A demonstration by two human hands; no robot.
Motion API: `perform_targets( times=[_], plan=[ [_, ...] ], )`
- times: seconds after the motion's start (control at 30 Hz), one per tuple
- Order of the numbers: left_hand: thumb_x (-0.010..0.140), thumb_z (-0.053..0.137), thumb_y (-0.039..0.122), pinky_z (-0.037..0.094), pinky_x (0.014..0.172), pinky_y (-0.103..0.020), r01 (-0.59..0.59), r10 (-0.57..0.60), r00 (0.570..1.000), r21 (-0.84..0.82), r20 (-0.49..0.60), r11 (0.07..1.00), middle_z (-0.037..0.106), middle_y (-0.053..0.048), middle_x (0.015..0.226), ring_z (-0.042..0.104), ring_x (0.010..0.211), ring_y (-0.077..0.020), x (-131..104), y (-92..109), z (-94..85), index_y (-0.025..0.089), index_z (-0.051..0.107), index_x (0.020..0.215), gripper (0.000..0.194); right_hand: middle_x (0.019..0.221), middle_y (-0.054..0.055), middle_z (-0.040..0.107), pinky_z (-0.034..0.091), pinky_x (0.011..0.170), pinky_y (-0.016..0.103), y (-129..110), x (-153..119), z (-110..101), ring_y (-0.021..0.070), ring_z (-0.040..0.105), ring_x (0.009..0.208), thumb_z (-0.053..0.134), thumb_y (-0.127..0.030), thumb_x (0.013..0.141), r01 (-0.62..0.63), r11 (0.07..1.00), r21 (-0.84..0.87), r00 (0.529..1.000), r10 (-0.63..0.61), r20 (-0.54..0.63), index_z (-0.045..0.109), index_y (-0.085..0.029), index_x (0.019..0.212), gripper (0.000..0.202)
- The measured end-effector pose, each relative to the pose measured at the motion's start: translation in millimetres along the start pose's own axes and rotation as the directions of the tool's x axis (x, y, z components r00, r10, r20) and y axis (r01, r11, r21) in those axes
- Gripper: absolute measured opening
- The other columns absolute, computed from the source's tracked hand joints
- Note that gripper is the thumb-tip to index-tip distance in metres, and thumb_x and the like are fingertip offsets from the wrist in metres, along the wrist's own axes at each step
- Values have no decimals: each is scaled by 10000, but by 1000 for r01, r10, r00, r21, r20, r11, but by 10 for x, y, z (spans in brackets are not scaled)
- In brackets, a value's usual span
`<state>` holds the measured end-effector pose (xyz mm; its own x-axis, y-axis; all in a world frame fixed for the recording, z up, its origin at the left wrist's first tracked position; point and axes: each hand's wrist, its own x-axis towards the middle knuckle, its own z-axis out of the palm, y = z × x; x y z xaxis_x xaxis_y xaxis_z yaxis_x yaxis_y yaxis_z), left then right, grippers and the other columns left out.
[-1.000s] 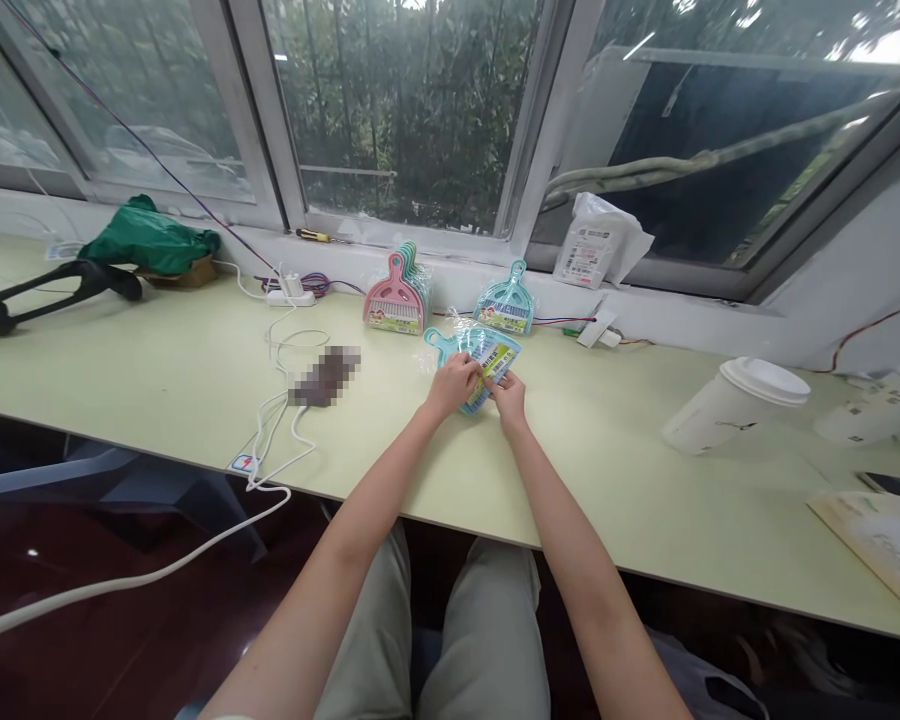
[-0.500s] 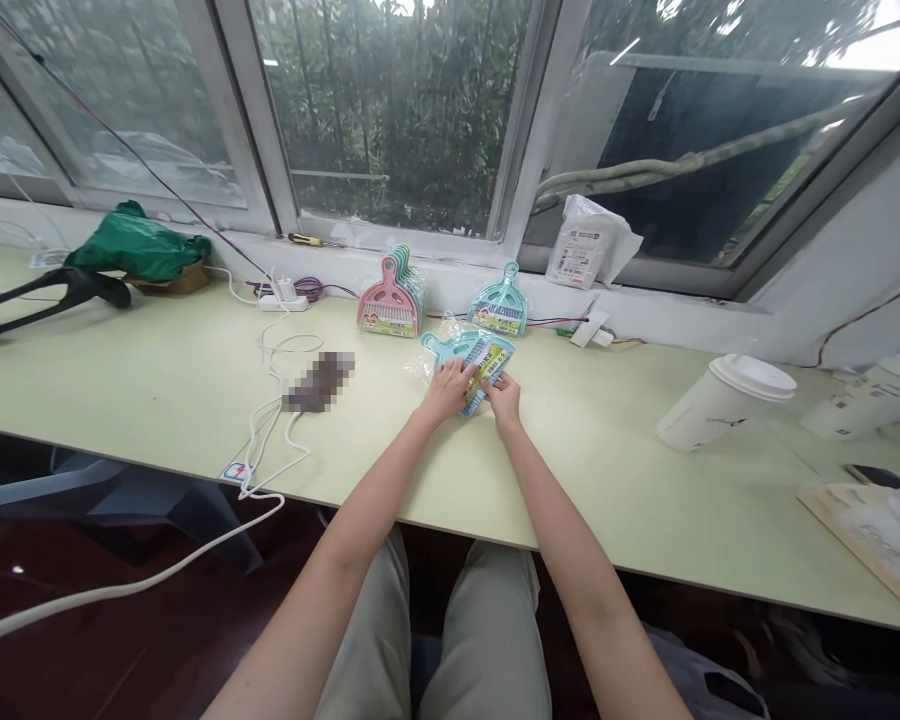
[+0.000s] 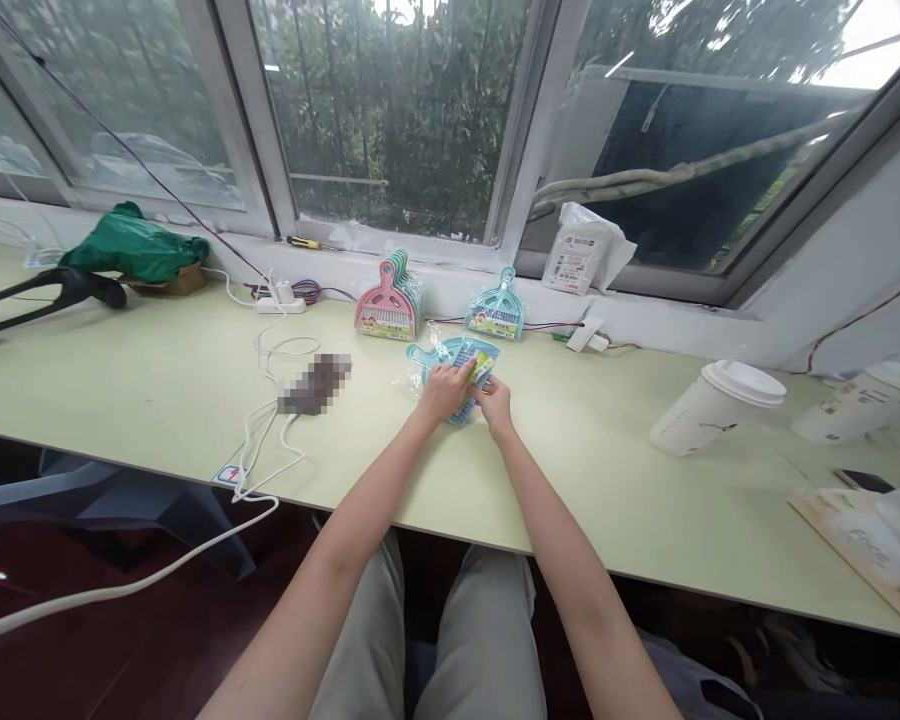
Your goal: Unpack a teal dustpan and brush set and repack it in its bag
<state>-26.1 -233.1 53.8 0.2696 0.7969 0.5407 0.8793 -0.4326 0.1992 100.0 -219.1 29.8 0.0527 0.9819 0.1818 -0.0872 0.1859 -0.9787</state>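
A teal dustpan and brush set [image 3: 435, 354] in a clear bag lies tilted over the table, its handle pointing left. My left hand [image 3: 444, 392] presses on its front, fingers over the yellow-green label. My right hand [image 3: 493, 402] pinches the set's lower right edge. Behind, a row of bagged sets with a pink one [image 3: 387, 305] in front stands against the wall. Another teal set [image 3: 495, 306] stands upright to the right of that row.
White cables and a power strip [image 3: 280, 300] lie on the left, near a blurred dark object [image 3: 315, 385] and a green bag [image 3: 135, 245]. White cups [image 3: 712, 410], a phone [image 3: 862, 481] and a paper packet [image 3: 862, 545] are on the right.
The held set has shifted slightly left and turned, its handle now a little lower and farther left. Both of my hands have moved slightly left with it.
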Motion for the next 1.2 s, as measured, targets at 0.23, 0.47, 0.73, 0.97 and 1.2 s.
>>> perform_targets(
  times=[0.23,0.47,0.73,0.97,1.2],
  plan=[
    [905,345,229,334,874,-377,13,-13,1000,-34,-2,999,676,-164,922,577,976,-291,-12,9,-32,133,386,1428,533,798,41,726,501,602,256,-29,8,-33,167,641,690,739,-369,566,42,999,-14,999,-42,5,653,-160,916,417],
    [886,366,219,331,888,-396,91,-92,995,-58,-28,994,673,-176,908,573,975,-306,-13,-6,10,93,369,1435,563,761,42,729,513,655,306,-44,-25,-24,202,664,696,760,-434,580,72,997,-31,997,-71,38,658,-158,911,442],
    [893,331,216,335,884,-412,87,-88,996,-85,-15,993,661,-185,889,558,970,-317,-23,48,25,74,374,1428,554,749,36,728,516,696,321,-46,-8,-40,191,661,679,783,-463,544,62,998,12,998,-62,29,647,-161,917,500],
    [938,289,219,333,923,-350,-99,103,994,-119,33,988,647,-121,994,558,1009,-246,-36,112,-55,200,377,1427,497,767,47,725,513,605,281,-34,29,-102,173,643,663,776,-449,537,18,998,64,997,-13,-71,636,-157,944,520],
    [902,483,411,265,1091,-424,263,-403,834,-371,-377,891,357,-160,1450,287,1379,-254,-40,143,-76,211,255,1437,615,983,112,714,562,707,329,-90,9,-128,216,674,862,779,-390,567,80,961,264,985,-35,-169,617,-144,1013,534]
  ],
)
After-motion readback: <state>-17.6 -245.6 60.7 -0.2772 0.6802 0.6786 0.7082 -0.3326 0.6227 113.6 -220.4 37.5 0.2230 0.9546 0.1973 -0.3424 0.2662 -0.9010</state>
